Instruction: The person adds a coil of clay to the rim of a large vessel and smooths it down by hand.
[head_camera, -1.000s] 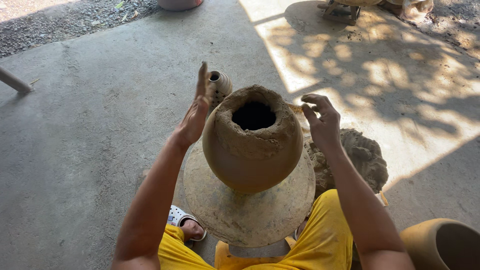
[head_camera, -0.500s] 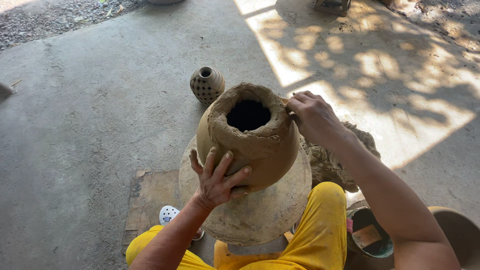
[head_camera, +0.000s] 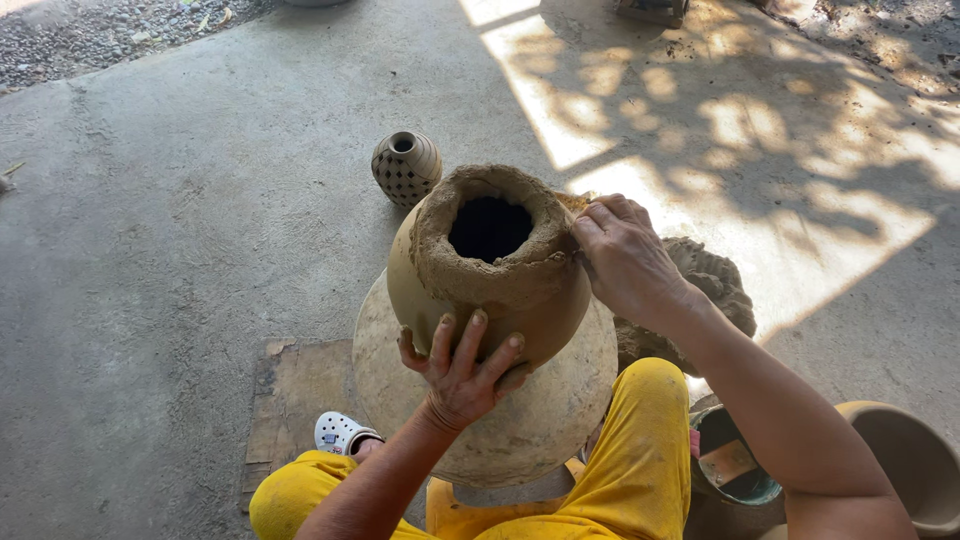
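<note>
Your left hand (head_camera: 462, 368) lies flat against the near, lower belly of the clay pot (head_camera: 490, 270), fingers spread and pressing the wall rather than closing round anything. Your right hand (head_camera: 625, 258) is up at the pot's right shoulder, fingers bunched against the rough rim; whether they pinch a bit of clay or only press cannot be told, since the fingertips are turned away from you and hidden behind the knuckles.

The pot stands upright in the middle of the round turntable (head_camera: 540, 420), whose near edge is covered by your left wrist and yellow trousers (head_camera: 640, 460). The pot's mouth is a dark, ragged hole; nothing inside can be made out. Its far side and its foot are out of sight.

Just behind your right forearm sits a lump of raw clay (head_camera: 715, 285), partly covered by the arm. At the lower right, a dark bucket (head_camera: 735, 470) and a tan clay vessel (head_camera: 905, 455) are cut off by the frame's edge. A white perforated shoe (head_camera: 338, 432) peeks out on a wooden board (head_camera: 290, 400) left of the turntable.

Beyond the pot, a small patterned vase (head_camera: 406, 167) stands apart from it on the concrete floor (head_camera: 170, 250), which lies wide open to the left and ahead.
</note>
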